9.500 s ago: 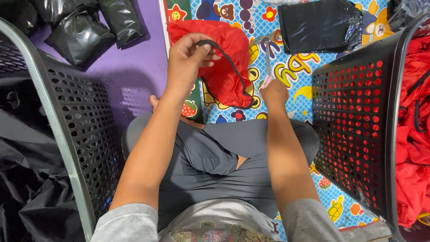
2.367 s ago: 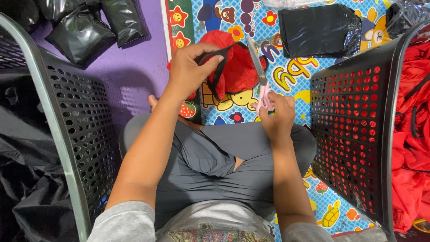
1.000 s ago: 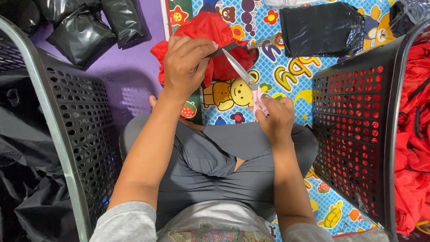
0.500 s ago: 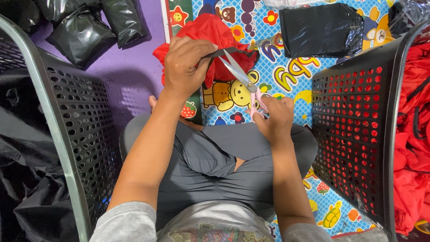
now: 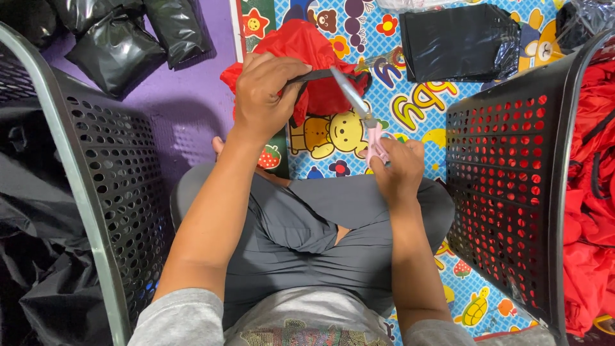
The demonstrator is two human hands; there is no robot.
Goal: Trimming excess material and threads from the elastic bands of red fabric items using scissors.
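Scissors (image 5: 362, 115) point up-left toward the black strap (image 5: 320, 75), right hand (image 5: 397, 170) gripping handles, left hand (image 5: 266, 93) pinching strap.

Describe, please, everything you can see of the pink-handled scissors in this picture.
The scissors have pale pink handles and slim, shiny metal blades. The right hand grips the handles, which its fingers partly hide. The blades point up and away to the left, toward the black strap of the red fabric item that the left hand holds up. The blade tips overlap the strap; whether they are cutting it cannot be told. They hang above the patterned mat.
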